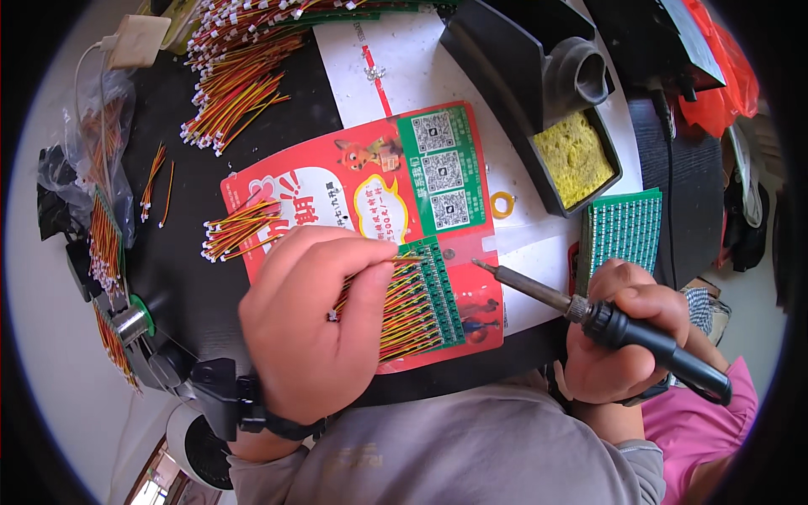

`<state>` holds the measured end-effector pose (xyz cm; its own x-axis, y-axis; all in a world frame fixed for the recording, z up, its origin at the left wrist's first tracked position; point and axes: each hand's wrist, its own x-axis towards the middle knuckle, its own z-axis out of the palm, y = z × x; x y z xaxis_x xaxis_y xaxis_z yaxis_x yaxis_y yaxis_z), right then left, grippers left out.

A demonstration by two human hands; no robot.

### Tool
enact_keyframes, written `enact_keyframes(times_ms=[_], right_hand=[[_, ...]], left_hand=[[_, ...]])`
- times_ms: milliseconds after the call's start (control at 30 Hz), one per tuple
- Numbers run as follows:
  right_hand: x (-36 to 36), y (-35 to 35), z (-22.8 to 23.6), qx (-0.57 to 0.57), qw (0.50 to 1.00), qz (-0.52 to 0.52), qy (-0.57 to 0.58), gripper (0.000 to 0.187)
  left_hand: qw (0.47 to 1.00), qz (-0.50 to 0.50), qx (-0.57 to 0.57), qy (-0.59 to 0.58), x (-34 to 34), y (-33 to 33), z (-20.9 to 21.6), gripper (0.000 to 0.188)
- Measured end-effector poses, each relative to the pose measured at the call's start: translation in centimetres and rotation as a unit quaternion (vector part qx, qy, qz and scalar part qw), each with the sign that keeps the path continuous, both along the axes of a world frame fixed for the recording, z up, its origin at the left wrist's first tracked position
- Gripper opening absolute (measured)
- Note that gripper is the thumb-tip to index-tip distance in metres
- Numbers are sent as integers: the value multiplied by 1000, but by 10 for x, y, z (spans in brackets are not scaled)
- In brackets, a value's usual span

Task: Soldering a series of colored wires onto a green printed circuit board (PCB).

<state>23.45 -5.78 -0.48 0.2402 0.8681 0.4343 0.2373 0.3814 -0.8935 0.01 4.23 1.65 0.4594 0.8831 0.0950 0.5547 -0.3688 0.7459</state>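
Between the thumb and forefinger of my left hand (316, 311) is a thin wire lead (408, 258), its tip lying over the upper part of a green circuit board panel (442, 295). Rows of red, yellow and black wires (412, 320) run from the panel toward the left, partly under that hand. My right hand (627, 332) is closed round the dark handle of a soldering iron (648, 341). The iron's tip points left, a little right of the panel and apart from it. Beneath the panel lies a red printed sheet (379, 172).
Loose wire leads (240, 231) rest on the sheet's left; bigger bundles (240, 84) lie at the far left. A solder spool (132, 322) stands left. Far right are an iron stand (505, 67) with a yellow sponge (575, 160), stacked green panels (623, 231) and a tape ring (502, 204).
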Motion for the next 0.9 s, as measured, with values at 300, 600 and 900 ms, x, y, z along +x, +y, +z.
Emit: enact_keyframes(times_ms=[300, 600, 900], right_hand=[[-10, 12, 19, -68, 997, -11, -45, 55], [-9, 14, 22, -90, 991, 16, -99, 38], [-9, 16, 20, -91, 989, 52, -106, 39]], left_hand=[[995, 1, -11, -98, -7, 1, 4, 17], [997, -29, 71, 16, 0, -1, 4, 22], [986, -96, 122, 57, -3, -8, -4, 27]])
